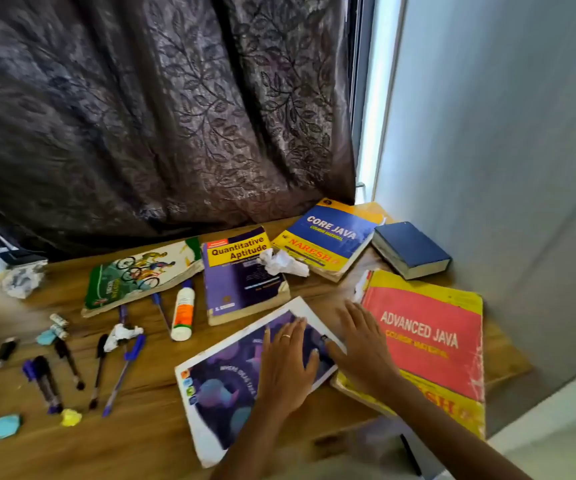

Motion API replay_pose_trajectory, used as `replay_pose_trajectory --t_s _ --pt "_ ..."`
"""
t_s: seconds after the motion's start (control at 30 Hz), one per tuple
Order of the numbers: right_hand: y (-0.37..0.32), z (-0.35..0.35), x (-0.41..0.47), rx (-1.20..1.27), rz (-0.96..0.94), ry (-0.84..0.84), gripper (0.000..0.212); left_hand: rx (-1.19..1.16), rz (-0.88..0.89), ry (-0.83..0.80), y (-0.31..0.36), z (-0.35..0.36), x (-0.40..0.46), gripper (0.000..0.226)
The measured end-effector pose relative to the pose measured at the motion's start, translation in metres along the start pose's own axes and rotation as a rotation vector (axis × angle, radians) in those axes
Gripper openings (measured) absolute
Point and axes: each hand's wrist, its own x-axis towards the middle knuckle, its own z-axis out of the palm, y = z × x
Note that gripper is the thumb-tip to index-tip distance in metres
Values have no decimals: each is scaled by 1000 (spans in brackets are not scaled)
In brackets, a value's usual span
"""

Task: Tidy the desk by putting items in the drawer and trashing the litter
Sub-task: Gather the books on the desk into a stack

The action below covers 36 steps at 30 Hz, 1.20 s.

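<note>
Both flat, fingers straight: left hand (pixel 288 358) on the purple notebook (pixel 245 379) bottom centre, right hand (pixel 362 344) across its edge onto the Advanced Java book (pixel 428 337), with crumpled paper (pixel 281 263), glue stick (pixel 182 311), pens (pixel 124 372) crowding the desk (pixel 141 441) leftward.

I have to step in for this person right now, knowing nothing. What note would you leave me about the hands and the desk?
Left hand rests flat on the purple-covered white-bordered notebook; right hand lies open at that book's edge, over the red and yellow Advanced Java book.
Done: nothing visibly put away.
Left: six books, pens, white glue bottle, and crumpled paper balls on the wooden desk. No drawer or bin in view.
</note>
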Motion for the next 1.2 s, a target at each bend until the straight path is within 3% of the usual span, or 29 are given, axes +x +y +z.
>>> replay_pose_trajectory --t_s 0.07,0.13,0.2,0.3,0.43,0.6,0.73,0.8,0.93,1.07,1.2 --pt "28 -8 -8 10 110 -137 91 -48 -46 -78 22 13 4 80" --pt "58 -17 -17 -24 154 -221 103 -85 -94 -90 42 22 9 72" --pt "79 -24 -21 0 185 -238 91 -115 -122 -81 58 30 16 57" --pt "102 -32 -27 32 190 -224 68 -106 -136 -118 75 36 25 59" --pt "118 -33 -32 21 163 -276 70 -72 -185 -154 90 42 34 54" --pt "123 -22 -34 -47 159 -295 97 -27 -308 -103 101 49 45 44" --pt "122 -9 -35 -128 166 -307 73 -16 -470 -161 105 42 65 38" --pt "124 -6 -35 -130 157 -284 71 -4 -493 -222 106 40 71 37" --pt "131 -10 -35 -37 89 -234 85 -217 -527 -328 112 39 72 29" --pt "134 -11 -32 72 63 -199 106 -365 -511 -410 110 32 77 37" --pt "132 -22 -23 231 97 -230 99 -523 -483 -416 114 22 72 29"
